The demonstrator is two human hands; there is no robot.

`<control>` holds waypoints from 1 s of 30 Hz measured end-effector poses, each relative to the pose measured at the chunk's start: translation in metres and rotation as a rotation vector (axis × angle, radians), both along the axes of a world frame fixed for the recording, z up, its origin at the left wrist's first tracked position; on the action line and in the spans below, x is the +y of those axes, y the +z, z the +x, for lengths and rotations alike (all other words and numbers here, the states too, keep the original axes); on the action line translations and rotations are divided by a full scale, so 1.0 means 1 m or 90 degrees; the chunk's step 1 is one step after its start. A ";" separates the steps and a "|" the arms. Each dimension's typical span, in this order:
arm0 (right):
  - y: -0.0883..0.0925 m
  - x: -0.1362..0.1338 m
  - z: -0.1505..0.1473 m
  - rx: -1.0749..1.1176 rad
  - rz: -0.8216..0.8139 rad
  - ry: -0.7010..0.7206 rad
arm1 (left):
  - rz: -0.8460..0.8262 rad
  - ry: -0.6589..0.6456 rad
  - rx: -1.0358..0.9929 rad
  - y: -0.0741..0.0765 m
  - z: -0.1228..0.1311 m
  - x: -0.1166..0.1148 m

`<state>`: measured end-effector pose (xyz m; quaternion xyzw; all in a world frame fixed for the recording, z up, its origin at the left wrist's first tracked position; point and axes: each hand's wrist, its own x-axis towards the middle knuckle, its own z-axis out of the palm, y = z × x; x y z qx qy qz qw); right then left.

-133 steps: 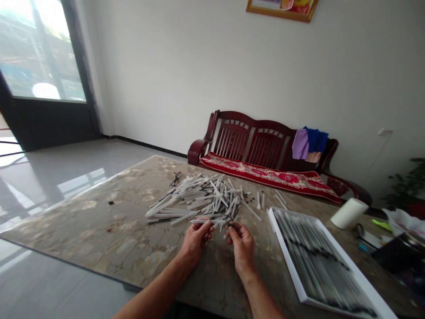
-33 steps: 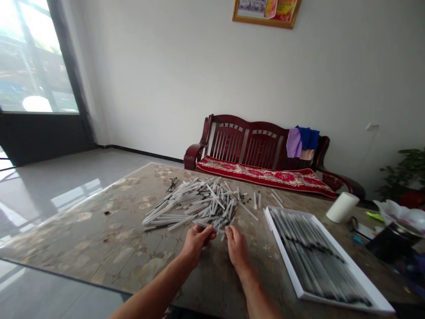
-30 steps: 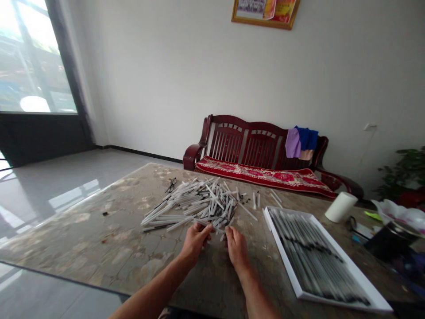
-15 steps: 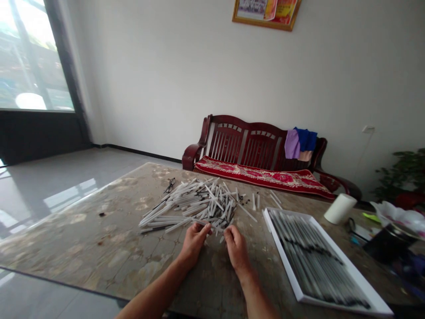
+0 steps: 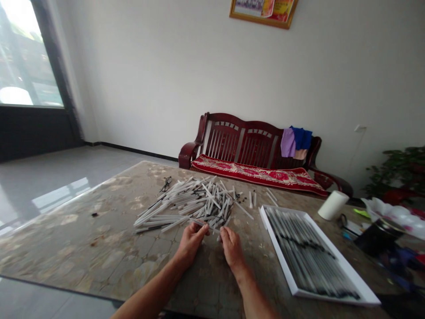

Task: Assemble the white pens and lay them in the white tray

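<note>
A heap of white pen barrels and caps (image 5: 186, 201) lies in the middle of the marble table (image 5: 99, 248). My left hand (image 5: 190, 241) is pinched on a thin pen part (image 5: 207, 223) at the heap's near edge. My right hand (image 5: 230, 248) sits close beside it, fingers curled toward the same piece; what it grips is too small to name. A white tray (image 5: 361, 292) of finished pens laid side by side lies to the right of my hands.
Folded spectacles (image 5: 165, 182) lie beyond the heap. A white roll (image 5: 332, 204), scissors and a dark pot (image 5: 375, 237) crowd the table's right end. A red wooden bench (image 5: 252, 155) stands behind the table. The tiled floor lies to the left.
My hands stay together at the heap's near edge, working the same small piece. The view has swung slightly to the right.
</note>
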<state>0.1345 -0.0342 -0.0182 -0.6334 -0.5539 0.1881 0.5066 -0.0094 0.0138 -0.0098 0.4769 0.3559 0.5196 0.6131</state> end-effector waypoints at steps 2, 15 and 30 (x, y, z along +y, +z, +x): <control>0.000 -0.001 -0.003 0.006 -0.012 0.006 | -0.002 -0.007 0.008 0.001 0.000 0.000; 0.043 0.029 0.077 -0.066 -0.153 -0.042 | 0.083 0.086 0.114 0.007 -0.001 -0.004; 0.030 0.068 0.061 -0.319 -0.029 0.065 | 0.013 0.029 0.044 -0.007 0.003 0.002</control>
